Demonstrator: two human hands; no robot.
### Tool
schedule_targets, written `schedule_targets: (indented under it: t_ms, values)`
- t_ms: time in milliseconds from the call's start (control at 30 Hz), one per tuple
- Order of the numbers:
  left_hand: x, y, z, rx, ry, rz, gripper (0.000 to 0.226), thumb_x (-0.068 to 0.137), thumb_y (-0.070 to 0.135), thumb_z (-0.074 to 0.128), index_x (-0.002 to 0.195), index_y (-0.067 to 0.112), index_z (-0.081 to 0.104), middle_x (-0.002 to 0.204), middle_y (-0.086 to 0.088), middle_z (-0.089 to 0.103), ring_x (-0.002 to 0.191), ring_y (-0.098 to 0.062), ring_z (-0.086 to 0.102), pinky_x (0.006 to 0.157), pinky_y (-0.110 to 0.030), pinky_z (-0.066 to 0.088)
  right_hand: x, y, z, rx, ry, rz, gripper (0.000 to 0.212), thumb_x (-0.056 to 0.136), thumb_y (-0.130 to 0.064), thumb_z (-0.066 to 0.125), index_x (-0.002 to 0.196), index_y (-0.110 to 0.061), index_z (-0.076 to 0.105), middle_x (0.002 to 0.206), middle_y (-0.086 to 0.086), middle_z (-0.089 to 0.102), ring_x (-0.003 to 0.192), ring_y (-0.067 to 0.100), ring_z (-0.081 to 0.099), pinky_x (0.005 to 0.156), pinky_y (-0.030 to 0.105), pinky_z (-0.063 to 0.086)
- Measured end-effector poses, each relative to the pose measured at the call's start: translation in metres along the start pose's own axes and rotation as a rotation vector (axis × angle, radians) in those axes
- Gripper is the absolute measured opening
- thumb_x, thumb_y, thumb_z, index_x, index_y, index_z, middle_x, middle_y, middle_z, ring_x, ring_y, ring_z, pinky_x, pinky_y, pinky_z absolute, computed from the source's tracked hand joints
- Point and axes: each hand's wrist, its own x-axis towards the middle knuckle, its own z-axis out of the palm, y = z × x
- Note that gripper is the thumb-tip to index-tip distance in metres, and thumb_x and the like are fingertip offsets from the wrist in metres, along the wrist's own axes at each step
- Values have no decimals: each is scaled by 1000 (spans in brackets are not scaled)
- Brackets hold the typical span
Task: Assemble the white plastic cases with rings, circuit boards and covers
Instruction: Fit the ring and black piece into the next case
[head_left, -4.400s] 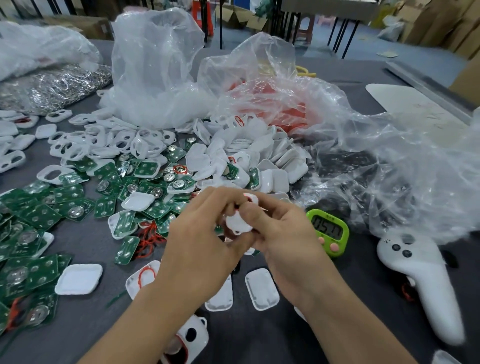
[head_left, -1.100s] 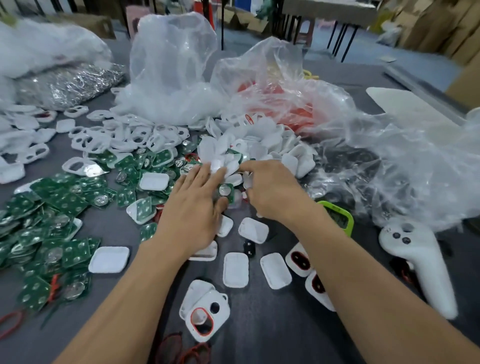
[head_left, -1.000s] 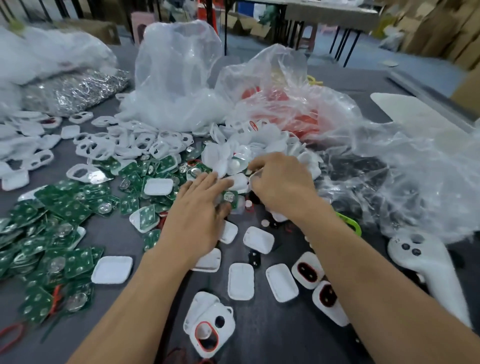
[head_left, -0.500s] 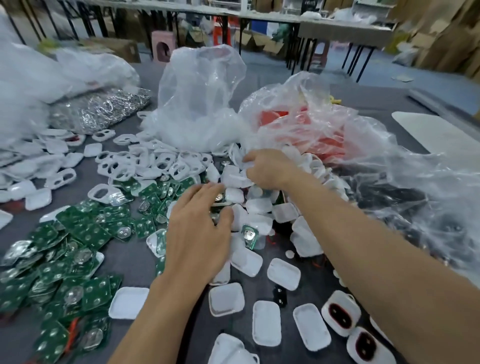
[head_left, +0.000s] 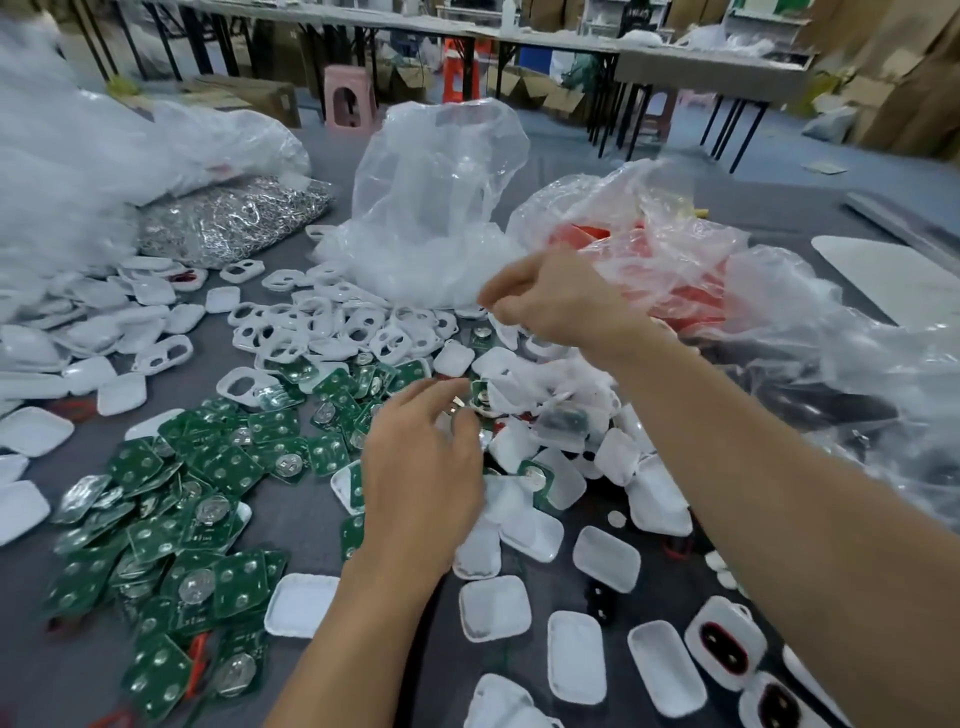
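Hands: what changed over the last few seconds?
Both hands let go of the white case they held together. The right hand reached forward to the bag of red rings; the left hand dropped over the circuit boards. Part piles and bags stayed put.

The right hand (head_left: 558, 301) is curled with its fingertips pinched together, and whether they hold anything is too blurred to tell. The left hand (head_left: 421, 467) lies over the near part of the heap of white plastic cases (head_left: 550, 415), hiding the parts beneath its palm. Two cases with red rings (head_left: 724, 642) at the near right run off the bottom edge.
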Motion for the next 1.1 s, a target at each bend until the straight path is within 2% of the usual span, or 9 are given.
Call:
schedule_targets:
  t_ms: [100, 233, 467, 533, 667, 767, 900, 1033, 1100]
  values:
    - [6, -5, -8, 44, 85, -89, 37, 96, 19, 59, 130, 31, 67, 139, 14, 52, 143, -13, 39, 107, -22, 28, 18, -27, 37, -139, -118, -106, 37, 87, 3, 60, 106, -20, 82, 97, -4, 77, 90, 9, 68, 79, 17, 53]
    - [15, -15, -12, 113, 3, -165, 53, 97, 21, 57, 149, 26, 49, 153, 5, 47, 146, -18, 34, 120, -39, 30, 29, -45, 82, -481, -333, -210, 44, 90, -18, 72, 134, -24, 68, 137, 0, 65, 120, 17, 63, 100, 25, 49]
    - [15, -19, -9, 167, -80, -125, 47, 94, 21, 57, 141, 22, 59, 154, 4, 48, 146, -17, 35, 121, -38, 26, 3, -21, 72, -573, -150, -147, 18, 98, -23, 58, 97, -15, 73, 93, 7, 71, 93, 28, 65, 83, 34, 54]
    - [12, -17, -9, 164, -49, -132, 46, 95, 23, 59, 141, 24, 60, 155, 4, 48, 146, -15, 35, 119, -37, 27, -12, -13, 46, -367, -33, -91, 18, 98, -23, 62, 101, -20, 80, 95, -1, 78, 91, 18, 69, 88, 31, 55]
    - [2, -5, -9, -10, -30, 55, 57, 91, 34, 66, 146, 37, 52, 139, 13, 59, 120, -6, 53, 102, -25, 39, -58, 0, 6, 13, 226, -73, 14, 92, -15, 73, 91, -24, 84, 66, -20, 71, 58, -6, 64, 61, 8, 47]
    - [-14, 10, -8, -333, -246, 76, 59, 87, 48, 67, 141, 57, 48, 112, 32, 69, 97, 0, 70, 86, -30, 57, -91, 3, -1, 85, 149, -89, 14, 85, -12, 79, 91, -23, 83, 75, -13, 77, 73, -3, 73, 74, 16, 55]
    - [-17, 10, -2, -673, -379, -113, 58, 88, 28, 75, 141, 37, 54, 86, 0, 78, 86, -18, 78, 73, -38, 64, -119, 3, 3, 183, -69, -91, 14, 86, -14, 78, 96, -23, 82, 82, -7, 80, 80, 9, 77, 85, 34, 61]
    - [-11, 9, -7, -677, -246, -236, 25, 95, 2, 69, 118, 12, 72, 72, -11, 72, 67, -18, 73, 58, -26, 59, -121, 9, 9, -38, 118, -93, 10, 91, -27, 74, 95, -32, 81, 81, -16, 77, 77, -2, 69, 75, 17, 52]
    - [-7, 8, -11, -726, -104, -331, 15, 95, -1, 66, 99, 11, 74, 77, -9, 77, 66, -18, 74, 55, -25, 58, -119, 7, 18, -294, -71, -100, 19, 95, -24, 65, 96, -35, 81, 77, -13, 73, 69, 0, 62, 67, 20, 48]
